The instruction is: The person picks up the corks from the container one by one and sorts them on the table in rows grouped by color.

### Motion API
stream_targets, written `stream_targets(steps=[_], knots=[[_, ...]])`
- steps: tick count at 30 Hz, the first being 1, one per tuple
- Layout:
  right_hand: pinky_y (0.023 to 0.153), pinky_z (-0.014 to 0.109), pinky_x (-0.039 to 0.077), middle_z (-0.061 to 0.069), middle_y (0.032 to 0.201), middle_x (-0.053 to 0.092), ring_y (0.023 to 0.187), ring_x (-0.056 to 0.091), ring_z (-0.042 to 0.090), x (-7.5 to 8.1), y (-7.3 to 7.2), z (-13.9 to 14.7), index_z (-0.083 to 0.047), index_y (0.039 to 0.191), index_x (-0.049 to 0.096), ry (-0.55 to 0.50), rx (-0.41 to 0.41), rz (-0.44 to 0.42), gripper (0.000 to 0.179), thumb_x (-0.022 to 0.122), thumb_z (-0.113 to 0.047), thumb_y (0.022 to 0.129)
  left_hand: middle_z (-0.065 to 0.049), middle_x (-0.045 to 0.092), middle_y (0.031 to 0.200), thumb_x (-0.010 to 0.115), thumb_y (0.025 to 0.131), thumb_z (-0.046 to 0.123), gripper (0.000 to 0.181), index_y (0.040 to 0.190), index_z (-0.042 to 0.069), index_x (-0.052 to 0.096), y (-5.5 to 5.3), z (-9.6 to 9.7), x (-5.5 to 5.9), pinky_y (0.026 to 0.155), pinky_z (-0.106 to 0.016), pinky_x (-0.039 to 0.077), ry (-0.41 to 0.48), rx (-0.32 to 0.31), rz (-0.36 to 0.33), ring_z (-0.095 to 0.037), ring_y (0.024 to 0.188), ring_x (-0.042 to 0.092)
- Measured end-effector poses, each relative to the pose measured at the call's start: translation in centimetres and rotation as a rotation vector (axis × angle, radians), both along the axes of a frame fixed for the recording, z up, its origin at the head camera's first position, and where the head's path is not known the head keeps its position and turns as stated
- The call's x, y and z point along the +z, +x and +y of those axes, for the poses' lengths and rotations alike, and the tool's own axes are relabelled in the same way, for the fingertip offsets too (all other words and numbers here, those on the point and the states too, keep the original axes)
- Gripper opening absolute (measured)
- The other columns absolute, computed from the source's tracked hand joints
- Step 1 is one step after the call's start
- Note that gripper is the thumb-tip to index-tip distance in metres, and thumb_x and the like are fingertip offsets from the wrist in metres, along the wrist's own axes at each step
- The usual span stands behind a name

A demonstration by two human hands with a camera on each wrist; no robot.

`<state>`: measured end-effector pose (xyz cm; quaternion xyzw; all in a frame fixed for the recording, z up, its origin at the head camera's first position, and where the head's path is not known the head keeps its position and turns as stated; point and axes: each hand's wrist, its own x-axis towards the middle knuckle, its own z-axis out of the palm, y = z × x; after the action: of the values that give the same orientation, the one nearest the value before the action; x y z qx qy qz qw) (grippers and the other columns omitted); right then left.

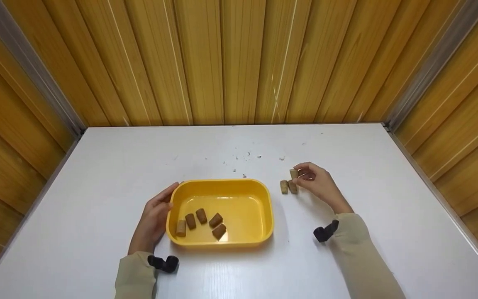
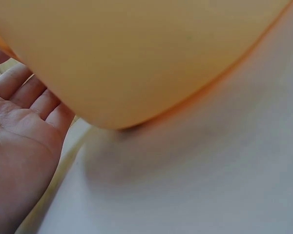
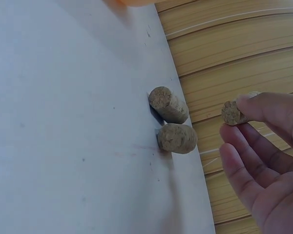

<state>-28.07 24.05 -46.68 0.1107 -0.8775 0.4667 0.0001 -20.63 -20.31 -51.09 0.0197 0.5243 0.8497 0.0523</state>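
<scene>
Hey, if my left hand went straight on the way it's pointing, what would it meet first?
The yellow plastic tray: your left hand touches its side, so going on would probably push it.

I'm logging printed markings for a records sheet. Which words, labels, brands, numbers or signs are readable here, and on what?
None: no text can be read in any view.
The yellow tray shows no legible lettering.
The cork in the right hand: nothing readable.
Dark specks on the white table form no characters.

left wrist view crops the blurred tray (image 2: 136,58).
</scene>
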Motion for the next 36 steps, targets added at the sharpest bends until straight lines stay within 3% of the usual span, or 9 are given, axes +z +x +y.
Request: stream_targets(steps=[12, 25, 36], knots=[[0.077, 0.017, 0.05, 0.02, 0.115, 0.063, 0.092, 0.064, 0.022, -1.2, 0.0, 1.6, -0.002, 0.122, 0.058, 0.04, -0.024, -0.014, 0.038, 0.066, -0.005, 0.085, -0.005, 0.051, 0.142, 0.039, 0.086, -0.01, 0.06, 0.145, -0.004, 0.035, 0.1, -0.1, -0.1, 0.106, -0.025, 0.044, -0.017, -0.006, 0.024, -0.012, 0.128, 0.051], [0.076, 0.025, 0.05, 0.018, 0.117, 0.062, 0.102, 0.063, 0.028, -1.7, -0.3, 2.2, -0.003, 0.122, 0.059, 0.108, -0.042, -0.134, 0.039, 0.066, -0.01, 0.084, 0.001, 0.056, 0.138, 0.036, 0.086, -0.011, 0.06, 0.145, -0.003, 0.036, 0.1, 0.0, -0.1, 0.107, -0.025, 0.043, 0.01, 0.004, 0.011, -0.01, 0.129, 0.051], [0.088, 0.036, 0.049, 0.016, 0.119, 0.061, 0.108, 0.06, 0.03, -1.7, -0.1, 2.3, -0.006, 0.125, 0.058, 0.163, -0.036, -0.18, 0.041, 0.065, -0.02, 0.087, -0.003, 0.05, 0.143, 0.036, 0.087, -0.01, 0.059, 0.145, 0.001, 0.039, 0.1, 0.0, 0.1, 0.107, -0.025, 0.042, 0.001, 0.007, -0.028, -0.013, 0.132, 0.048]])
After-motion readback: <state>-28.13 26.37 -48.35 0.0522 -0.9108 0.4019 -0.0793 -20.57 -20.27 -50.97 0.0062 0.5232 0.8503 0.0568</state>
